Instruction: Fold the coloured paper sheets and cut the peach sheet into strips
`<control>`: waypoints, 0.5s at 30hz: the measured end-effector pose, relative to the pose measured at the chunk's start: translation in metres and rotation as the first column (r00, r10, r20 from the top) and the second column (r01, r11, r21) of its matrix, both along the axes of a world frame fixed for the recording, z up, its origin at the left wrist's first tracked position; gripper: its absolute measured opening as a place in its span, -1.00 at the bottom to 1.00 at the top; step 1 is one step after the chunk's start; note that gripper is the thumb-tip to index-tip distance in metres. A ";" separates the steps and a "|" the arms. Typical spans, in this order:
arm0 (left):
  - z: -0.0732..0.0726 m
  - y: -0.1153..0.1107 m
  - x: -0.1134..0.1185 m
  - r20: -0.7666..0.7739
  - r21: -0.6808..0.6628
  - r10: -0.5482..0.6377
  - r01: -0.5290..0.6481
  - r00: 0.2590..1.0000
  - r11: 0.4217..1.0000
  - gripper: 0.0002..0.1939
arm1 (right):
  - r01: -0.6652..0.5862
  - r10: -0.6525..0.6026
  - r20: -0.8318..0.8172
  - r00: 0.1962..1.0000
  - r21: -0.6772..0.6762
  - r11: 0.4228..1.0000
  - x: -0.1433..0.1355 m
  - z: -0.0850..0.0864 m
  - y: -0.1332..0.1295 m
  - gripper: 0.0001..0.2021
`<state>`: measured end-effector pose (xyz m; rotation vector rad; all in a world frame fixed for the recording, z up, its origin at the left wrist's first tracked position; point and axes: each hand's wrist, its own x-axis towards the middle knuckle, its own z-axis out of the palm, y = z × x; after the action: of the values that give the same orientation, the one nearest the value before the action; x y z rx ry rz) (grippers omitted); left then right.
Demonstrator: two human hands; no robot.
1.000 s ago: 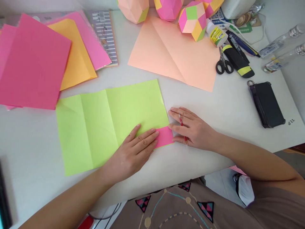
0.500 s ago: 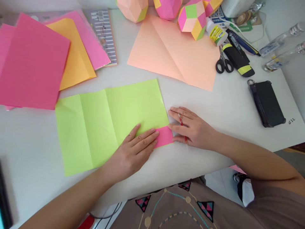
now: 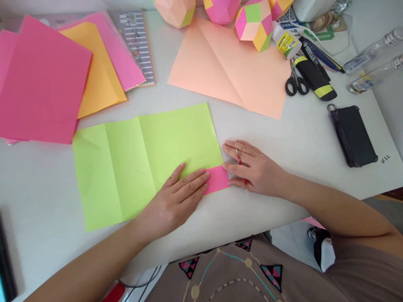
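Note:
A light green paper sheet (image 3: 176, 134) with upright creases lies flat in front of me. Along its lower right corner rests a small pink paper piece (image 3: 217, 180), partly covered by fingers. My left hand (image 3: 174, 203) is spread flat over the green sheet, its fingertips pressing on the pink piece. At the pink piece's right end, the thumb and forefinger of my right hand (image 3: 252, 167) touch its edge. A thin red pen (image 3: 239, 157) with a narrow metallic tip is tucked between that hand's fingers; much of it is hidden.
Pink sheets (image 3: 47, 84) and an orange sheet (image 3: 100, 75) lie at the left. A peach sheet (image 3: 226, 67) is beyond, beneath folded paper balls (image 3: 254, 25). Glue bottle (image 3: 286, 42), scissors (image 3: 296, 82), a black-and-yellow case (image 3: 315, 79) and a black phone-like case (image 3: 354, 136) sit right.
Both hands keep their places on the paper pieces. Only a very slight shift of the whole view shows.

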<state>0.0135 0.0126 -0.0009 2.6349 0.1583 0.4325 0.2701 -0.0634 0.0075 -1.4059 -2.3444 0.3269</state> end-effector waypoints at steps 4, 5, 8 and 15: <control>0.000 0.000 0.000 0.012 0.007 0.001 -0.001 1.000 1.000 -0.54 | 0.003 -0.003 -0.004 1.000 0.008 1.000 0.000 0.000 0.000 -0.74; 0.000 0.000 0.001 0.014 0.010 0.000 0.000 1.000 1.000 -0.55 | 0.002 -0.002 -0.003 1.000 0.013 1.000 0.000 0.000 0.000 -0.73; 0.000 0.000 0.000 0.018 0.013 0.003 -0.003 1.000 1.000 -0.56 | 0.002 -0.002 0.002 1.000 0.019 1.000 0.000 0.000 0.000 -0.73; 0.002 0.000 0.001 0.027 -0.005 0.023 -0.022 0.999 1.000 -0.61 | 0.007 -0.007 -0.006 1.000 0.000 1.000 0.000 0.000 0.000 -0.73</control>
<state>0.0144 0.0124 0.0007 2.6234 0.1804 0.4740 0.2700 -0.0635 0.0076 -1.4107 -2.3346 0.3289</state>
